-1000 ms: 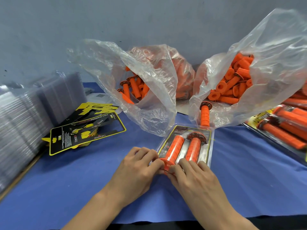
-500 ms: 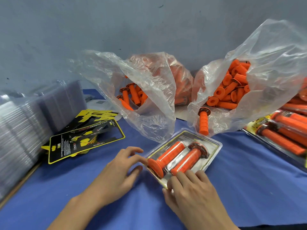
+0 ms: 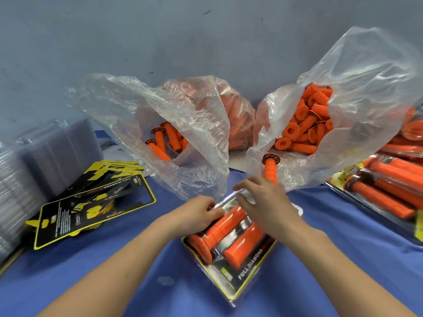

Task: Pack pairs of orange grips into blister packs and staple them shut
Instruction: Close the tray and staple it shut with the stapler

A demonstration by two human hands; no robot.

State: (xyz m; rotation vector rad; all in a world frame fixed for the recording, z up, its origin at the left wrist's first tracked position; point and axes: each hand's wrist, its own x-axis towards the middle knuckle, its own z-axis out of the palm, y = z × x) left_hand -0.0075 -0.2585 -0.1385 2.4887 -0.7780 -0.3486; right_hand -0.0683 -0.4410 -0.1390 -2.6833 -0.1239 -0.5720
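While lying aslant on the counter (image 3: 343,259) with two orange grips (image 3: 219,227) inside: blister pack (image 3: 242,277), far end hidden under right hand (image 3: 267,202), fingers bent, pinching or only pressing cannot tell; left hand (image 3: 194,216) fingers curled round its left edge.

The far end of the blister pack (image 3: 242,275) is covered by the right hand (image 3: 265,202), and the flange of the right-side grip (image 3: 245,245) lies hidden beneath the wrist. The stack of clear shells (image 3: 34,170) at left is blurred and cut by the frame edge; count unreadable. The finished packs (image 3: 384,191) run off the right edge. Small print on the insert cards (image 3: 91,207) is illegible. The middle bag (image 3: 206,106) veils its contents behind crinkled plastic.
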